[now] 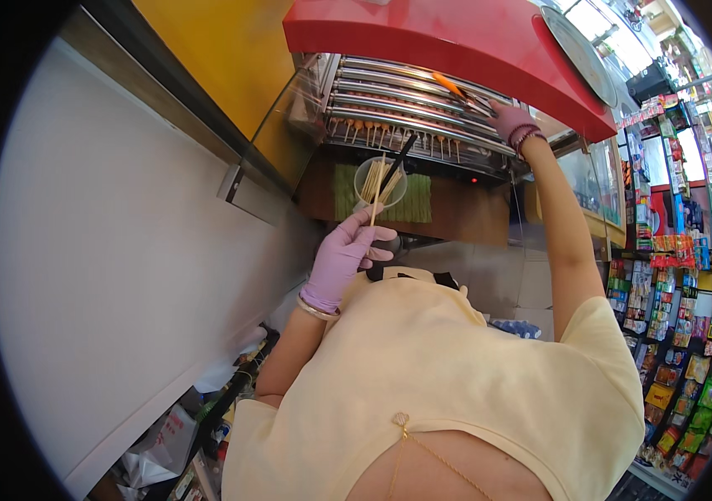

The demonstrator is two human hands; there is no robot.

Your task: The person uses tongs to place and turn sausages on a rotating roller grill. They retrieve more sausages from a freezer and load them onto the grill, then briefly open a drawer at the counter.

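Note:
My left hand (346,250), in a thin purple glove, pinches a wooden skewer (378,194) between thumb and fingers. The skewer points up in front of a clear plastic cup (361,201) that holds many wooden skewers and a black stick-like thing (401,160). Beyond it is a roller grill (393,106) with steel rollers and several skewered sausages (378,127) along its front. My right hand (509,122), gloved too, reaches over the grill's right side, its fingers at metal tongs (478,108). An orange-handled tool (448,84) lies against the tongs; whether they are one piece I cannot tell.
A red hood (443,31) overhangs the grill. A glass panel (274,119) stands at its left, near a pale wall panel (111,250). The cup rests on a green mat (418,203) on a brown shelf (475,216). Racks of packaged goods (663,300) fill the right.

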